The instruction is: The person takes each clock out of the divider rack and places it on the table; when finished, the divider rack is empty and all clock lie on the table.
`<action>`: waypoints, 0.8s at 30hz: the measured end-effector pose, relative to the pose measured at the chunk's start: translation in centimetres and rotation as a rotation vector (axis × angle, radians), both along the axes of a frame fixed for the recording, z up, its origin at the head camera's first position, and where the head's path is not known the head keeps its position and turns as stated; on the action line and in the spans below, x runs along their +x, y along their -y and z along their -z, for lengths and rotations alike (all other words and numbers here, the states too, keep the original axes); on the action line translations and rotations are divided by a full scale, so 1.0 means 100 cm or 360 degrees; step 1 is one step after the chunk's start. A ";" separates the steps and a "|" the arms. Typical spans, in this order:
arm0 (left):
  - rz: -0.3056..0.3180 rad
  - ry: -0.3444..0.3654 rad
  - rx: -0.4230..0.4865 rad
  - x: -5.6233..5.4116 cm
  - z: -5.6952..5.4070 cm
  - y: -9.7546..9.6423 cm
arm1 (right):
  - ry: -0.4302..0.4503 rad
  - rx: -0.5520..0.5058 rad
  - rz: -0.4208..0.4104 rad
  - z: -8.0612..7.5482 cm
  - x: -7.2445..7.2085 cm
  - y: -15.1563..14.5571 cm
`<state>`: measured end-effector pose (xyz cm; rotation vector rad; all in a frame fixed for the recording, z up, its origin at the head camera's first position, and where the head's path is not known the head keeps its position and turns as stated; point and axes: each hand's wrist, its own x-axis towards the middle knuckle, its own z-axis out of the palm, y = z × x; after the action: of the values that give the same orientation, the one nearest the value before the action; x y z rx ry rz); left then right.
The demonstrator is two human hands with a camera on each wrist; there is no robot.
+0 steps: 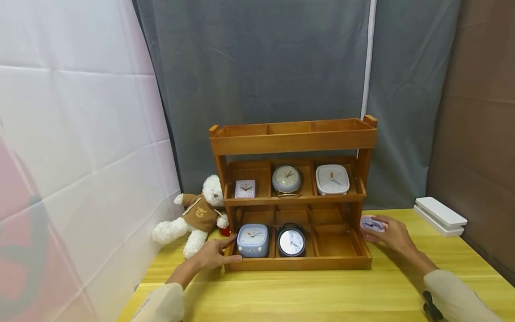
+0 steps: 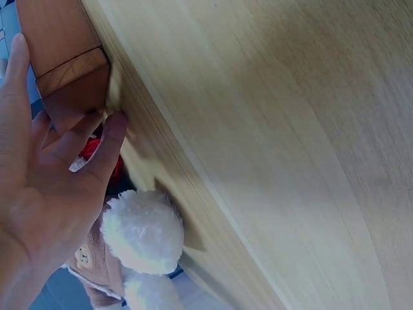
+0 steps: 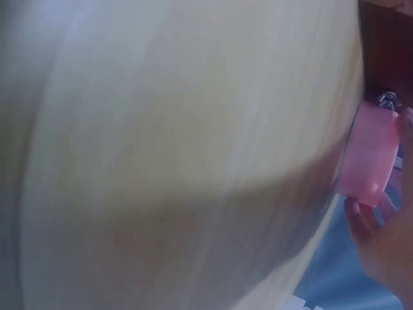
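Observation:
A brown wooden tiered shelf (image 1: 297,264) stands on the table with alarm clocks in its compartments. My left hand (image 1: 212,256) grips its lower left corner, thumb along the front edge and fingers at the side. Just beside that thumb, in the lower tier, sits a blue alarm clock (image 1: 252,241); a black round clock (image 1: 291,242) is in the compartment to its right. At the shelf's right side, my right hand (image 1: 396,235) holds a pink alarm clock (image 1: 373,223) between thumb and fingers. The right wrist view shows the pink clock's side (image 3: 371,152) close to the wood.
The middle tier carries a small pink square clock (image 1: 245,189), a round grey clock (image 1: 286,179) and a white clock (image 1: 332,180). A white teddy bear in a brown hoodie (image 1: 200,213) leans by the shelf's left side. A white stand (image 1: 440,215) lies at the right.

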<state>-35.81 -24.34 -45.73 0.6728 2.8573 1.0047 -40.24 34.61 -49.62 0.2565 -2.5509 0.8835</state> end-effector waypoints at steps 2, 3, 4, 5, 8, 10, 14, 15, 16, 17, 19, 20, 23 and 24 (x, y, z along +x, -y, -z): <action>0.0006 -0.0001 0.0005 0.000 0.002 -0.001 | -0.0013 0.0005 0.0003 0.000 0.001 -0.001; 0.0012 0.0003 0.0006 0.000 0.003 -0.002 | -0.0029 0.0015 0.0005 0.000 0.002 -0.002; 0.0016 0.0002 0.0007 0.000 0.005 -0.002 | -0.0046 0.0028 0.0004 0.000 0.004 -0.003; 0.0019 0.0010 0.0014 0.000 0.005 -0.002 | -0.0059 0.0035 0.0000 -0.001 0.005 -0.004; 0.0017 0.0026 0.0036 0.001 0.005 -0.002 | -0.0104 0.0072 0.0001 -0.005 0.011 -0.005; 0.0010 0.0035 0.0046 0.001 0.004 -0.002 | -0.0124 0.0088 -0.0006 -0.010 0.014 -0.004; 0.0004 0.0063 0.0055 0.001 0.000 0.000 | -0.0154 0.0097 -0.0048 -0.019 0.022 0.001; 0.0004 0.0066 0.0051 0.001 -0.001 0.001 | -0.0159 0.0098 -0.0063 -0.021 0.025 0.003; 0.0004 0.0068 0.0047 0.001 -0.002 0.001 | -0.0167 0.0104 -0.0078 -0.023 0.028 0.005; 0.0004 0.0068 0.0041 0.001 -0.002 0.001 | -0.0181 0.0112 -0.0090 -0.024 0.031 0.007; 0.0007 0.0063 0.0017 0.002 -0.002 0.002 | -0.0208 0.0117 -0.0110 -0.026 0.038 0.012; 0.0008 0.0058 -0.0001 0.001 -0.002 0.002 | -0.0220 0.0124 -0.0114 -0.027 0.041 0.014; 0.0019 0.0052 -0.0051 0.001 -0.005 0.002 | -0.0295 0.0130 -0.0136 -0.030 0.048 0.021; 0.0021 0.0041 -0.0068 0.001 -0.005 0.001 | -0.0318 0.0126 -0.0146 -0.031 0.050 0.024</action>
<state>-35.72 -24.49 -45.19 0.6693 2.8395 0.9404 -35.23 32.25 -46.53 0.4648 -2.4066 0.7501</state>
